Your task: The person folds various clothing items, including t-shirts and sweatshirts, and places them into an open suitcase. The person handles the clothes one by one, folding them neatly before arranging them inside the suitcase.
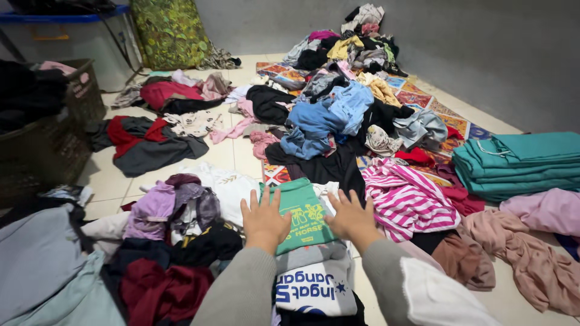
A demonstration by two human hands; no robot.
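Both hands lay flat on a green shirt (300, 212) spread on the floor (232, 151) just in front of the person. Left hand (263, 218) pressed the shirt's left edge, fingers (261, 200) spread and straight, gripping nothing. Right hand (350, 217) sat on the right edge, fingers (344, 199) apart too, palm down, nothing clamped. Grey sleeves covered both arms.

The green shirt lay on top of a grey-and-white printed shirt (314, 284), between a purple heap (172, 205) on the left and a pink striped top (406, 199) on the right. A white cloth (226, 181) showed under its upper left corner.

Step in hand, as I judged it: smoothing or flattening the shirt, mid-fold; it already looked narrowed into a rectangle. The next move would likely call for pinching an edge with both hands and keeping the sides even, since loose cloth crowded close on both sides and could snag.

Around: a big mixed pile (338, 78) farther back with a blue garment (329, 118), a stack of folded teal cloth (519, 166) at right, well apart from the hands, a dark basket (54, 139) at left, a grey-red jacket (148, 145) near it, and a patterned mat (435, 115) under the pile.
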